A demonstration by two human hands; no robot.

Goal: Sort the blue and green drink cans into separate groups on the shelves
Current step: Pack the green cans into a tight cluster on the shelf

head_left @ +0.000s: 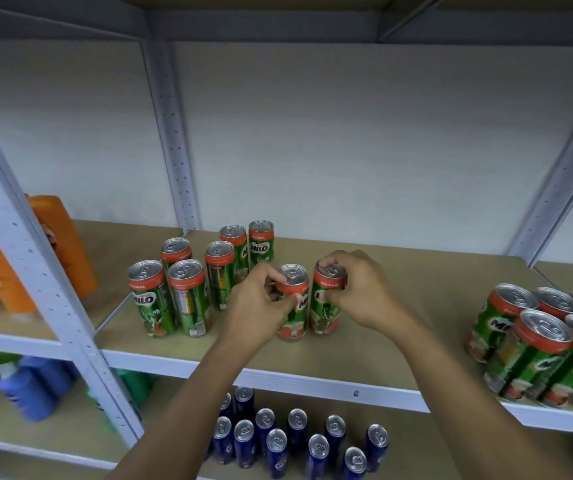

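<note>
Green metal Milo cans (188,299): six stand left of the two gripped, one per hand (261,303) (358,289); open shelf (416,296) board lies right of them.

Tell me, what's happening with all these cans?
A person is sorting drink cans on metal shelves. Each hand holds a green Milo can near its top: the left hand on one can, the right hand on the can beside it, both standing on the upper shelf. More green Milo cans stand to the left and another cluster to the right. The blue cans are grouped on the shelf below.
</note>
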